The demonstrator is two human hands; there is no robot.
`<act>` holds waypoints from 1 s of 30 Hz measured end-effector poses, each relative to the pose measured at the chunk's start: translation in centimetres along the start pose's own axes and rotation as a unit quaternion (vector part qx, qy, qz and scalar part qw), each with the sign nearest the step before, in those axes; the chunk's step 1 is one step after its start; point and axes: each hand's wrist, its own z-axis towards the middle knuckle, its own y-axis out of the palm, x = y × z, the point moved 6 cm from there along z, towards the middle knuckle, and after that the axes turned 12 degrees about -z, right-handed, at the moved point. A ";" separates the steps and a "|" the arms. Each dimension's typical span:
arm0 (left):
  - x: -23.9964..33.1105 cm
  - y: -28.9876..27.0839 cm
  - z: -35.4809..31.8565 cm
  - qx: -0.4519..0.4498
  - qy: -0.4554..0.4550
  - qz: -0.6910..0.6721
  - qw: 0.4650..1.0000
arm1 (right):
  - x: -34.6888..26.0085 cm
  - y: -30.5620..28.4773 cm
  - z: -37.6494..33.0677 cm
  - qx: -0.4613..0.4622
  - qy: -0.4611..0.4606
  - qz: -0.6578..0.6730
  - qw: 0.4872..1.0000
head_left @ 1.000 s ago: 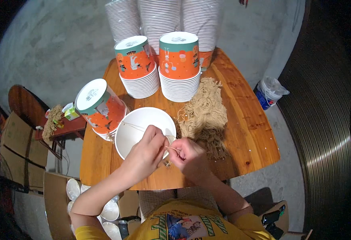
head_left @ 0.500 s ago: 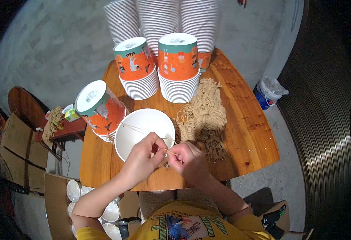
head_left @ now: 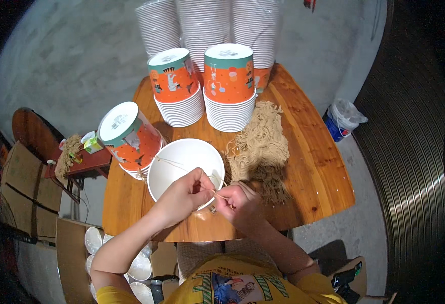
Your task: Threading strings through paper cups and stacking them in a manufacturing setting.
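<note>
One string [head_left: 216, 193] stretches over the near right rim of one white tub [head_left: 174, 152], pinched between thumb and fingers of both the left hand [head_left: 181, 196] and the right hand [head_left: 240, 205]. One heap of tan strings [head_left: 263, 134] lies right of the tub on one wooden table [head_left: 316, 164]. Beyond stand three stacks of orange tubs [head_left: 229, 86], upside down, and three tall wrapped stacks [head_left: 204, 25].

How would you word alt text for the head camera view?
A person's left hand and right hand pinch a thin tan cord near the rim of a white-lined paper tub. Stacked orange-and-green paper tubs and a bundle of tan cords share the wooden table.
</note>
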 end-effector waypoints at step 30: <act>0.5 0.2 0.4 0.011 0.025 -0.073 0.997 | 1.7 1.6 -1.2 -0.050 0.244 0.183 0.951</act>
